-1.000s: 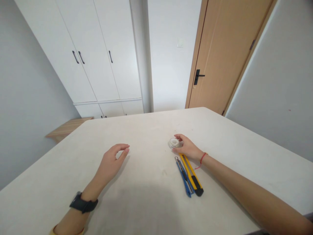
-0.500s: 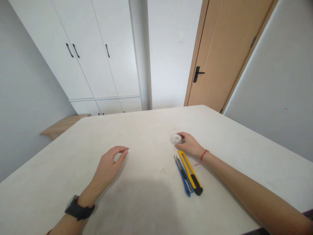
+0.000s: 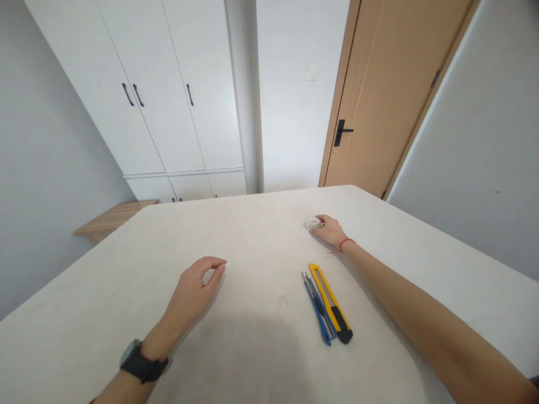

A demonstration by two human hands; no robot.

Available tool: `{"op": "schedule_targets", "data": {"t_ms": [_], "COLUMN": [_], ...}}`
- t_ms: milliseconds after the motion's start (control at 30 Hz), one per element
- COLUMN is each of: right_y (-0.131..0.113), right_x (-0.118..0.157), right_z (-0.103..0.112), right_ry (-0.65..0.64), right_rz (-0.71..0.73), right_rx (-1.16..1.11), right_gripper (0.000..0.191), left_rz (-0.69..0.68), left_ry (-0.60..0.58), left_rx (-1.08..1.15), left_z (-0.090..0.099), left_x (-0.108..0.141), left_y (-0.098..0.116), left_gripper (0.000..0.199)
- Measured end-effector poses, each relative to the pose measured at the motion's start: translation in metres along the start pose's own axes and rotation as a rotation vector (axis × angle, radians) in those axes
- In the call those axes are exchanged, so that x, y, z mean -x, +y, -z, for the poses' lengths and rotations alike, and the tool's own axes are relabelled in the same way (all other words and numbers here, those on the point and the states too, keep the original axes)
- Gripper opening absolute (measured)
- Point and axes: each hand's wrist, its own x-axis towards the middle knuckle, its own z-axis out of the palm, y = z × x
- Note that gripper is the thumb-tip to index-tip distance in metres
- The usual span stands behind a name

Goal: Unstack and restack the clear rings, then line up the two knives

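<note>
The white roll is pinched in the grip of the right hand, with the thumb placed on its near side and the fingers curled around its far side. Compared with the earlier frames, the roll has been carried toward 12 o'clock, away from the wearer, and a wider gap is now left between the right hand and the yellow cutter. Whether the roll is lifted or is slid along the surface cannot be told.

The roll is seen as small, round and pale, with a ring-shaped top and an opening at its centre; its right side is partly covered by the hand. A red bracelet is worn on the right wrist.

At 6 o'clock from the roll, the yellow cutter and the blue cutter are laid side by side, slightly aslant. At 9 o'clock from the cutters, the left hand is held loosely curled, its thumb and index tips close together; whether they touch cannot be told. A dark watch is worn on that wrist.

At 10 o'clock from the roll, the white cabinet is closed, its contents hidden. At 1 o'clock, the wooden door is seen.
</note>
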Motion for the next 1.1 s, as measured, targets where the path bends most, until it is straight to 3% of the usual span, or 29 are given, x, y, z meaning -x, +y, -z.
{"op": "schedule_targets", "data": {"t_ms": [200, 833, 1100], "right_y": [-0.0049, -0.0062, -0.0051], "right_x": [-0.0109, -0.01, -0.0115], "right_z": [-0.0032, -0.0044, -0.0042], "right_ry": [-0.035, -0.028, -0.029], "right_rz": [-0.037, -0.08, -0.085], "right_rx": [-0.003, 0.0, -0.04], "right_gripper": [0.055, 0.063, 0.051], "left_rz": [-0.007, 0.005, -0.001], "left_ry": [0.0, -0.066, -0.056], "left_rx": [0.006, 0.011, 0.011], "left_z": [-0.0015, 0.0001, 0.0005], "left_x": [0.0018, 0.0041, 0.004], "left_y": [-0.0008, 0.0043, 0.003], "left_gripper": [0.032, 0.034, 0.032]}}
